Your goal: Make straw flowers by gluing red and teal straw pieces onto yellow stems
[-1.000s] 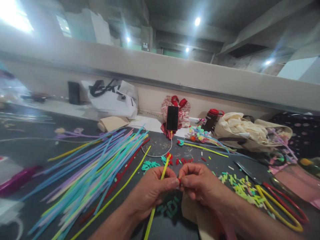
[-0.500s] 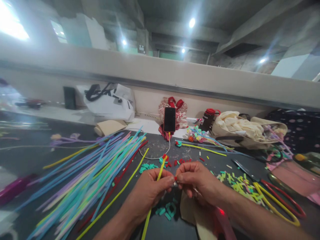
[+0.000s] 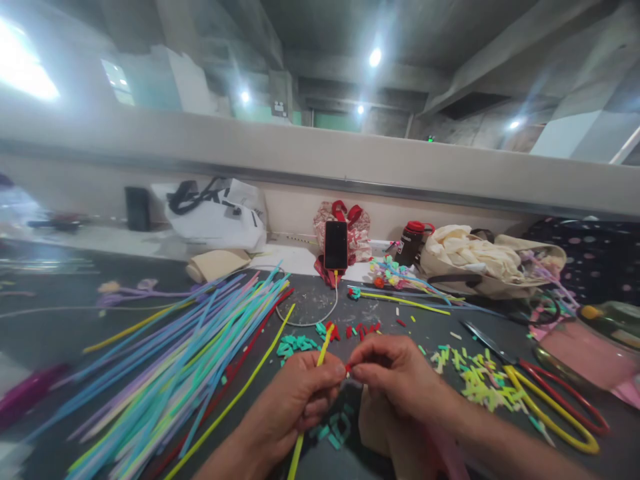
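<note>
At the lower centre of the frame, my left hand [image 3: 311, 387] was closed on a yellow stem [image 3: 296, 455] that slanted up toward the middle. Just right of it, my right hand [image 3: 403, 373] had thumb and finger pinched together on a tiny red piece [image 3: 349, 368] by my left fingertips. A bundle of coloured stems [image 3: 200, 373] filled the lower left; scissors [image 3: 509, 375] lay at lower right beside pale clippings [image 3: 483, 387].
</note>
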Demonstrator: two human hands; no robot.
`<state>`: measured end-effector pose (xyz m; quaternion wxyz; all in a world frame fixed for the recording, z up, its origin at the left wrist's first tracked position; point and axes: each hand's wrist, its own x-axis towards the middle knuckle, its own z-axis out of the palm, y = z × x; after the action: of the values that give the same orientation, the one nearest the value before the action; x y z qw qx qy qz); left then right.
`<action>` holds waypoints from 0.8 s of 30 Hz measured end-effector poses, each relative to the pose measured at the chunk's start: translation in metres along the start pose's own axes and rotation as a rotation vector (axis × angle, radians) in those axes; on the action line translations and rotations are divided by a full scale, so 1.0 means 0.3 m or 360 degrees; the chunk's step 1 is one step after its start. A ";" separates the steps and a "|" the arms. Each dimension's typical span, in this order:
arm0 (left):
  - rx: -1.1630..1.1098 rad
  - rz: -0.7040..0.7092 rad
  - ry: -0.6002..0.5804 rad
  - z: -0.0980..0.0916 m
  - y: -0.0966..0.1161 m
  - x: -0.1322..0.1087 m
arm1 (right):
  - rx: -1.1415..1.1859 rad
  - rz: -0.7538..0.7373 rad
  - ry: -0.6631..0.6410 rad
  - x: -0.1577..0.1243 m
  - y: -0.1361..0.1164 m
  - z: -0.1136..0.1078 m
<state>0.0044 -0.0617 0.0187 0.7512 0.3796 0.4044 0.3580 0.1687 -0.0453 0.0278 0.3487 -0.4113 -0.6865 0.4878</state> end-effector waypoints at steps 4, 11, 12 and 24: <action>0.0077 0.0017 0.0023 0.003 -0.006 -0.002 | -0.0334 -0.0152 0.0032 0.000 -0.003 0.008; 0.0148 0.0065 0.0047 0.003 -0.016 0.008 | -0.0556 -0.0222 0.0074 -0.022 -0.031 -0.031; 0.0147 0.0039 0.0060 0.006 -0.015 0.008 | -0.0541 -0.0170 0.0120 -0.034 -0.035 -0.053; 0.0867 0.0162 0.0195 0.092 -0.095 0.019 | -0.1674 0.0582 0.0271 -0.403 0.090 -0.143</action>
<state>0.0375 -0.0775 0.0028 0.5766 0.5649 0.5108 0.2957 0.2633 -0.1332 0.0046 0.0607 -0.6799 -0.7242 0.0974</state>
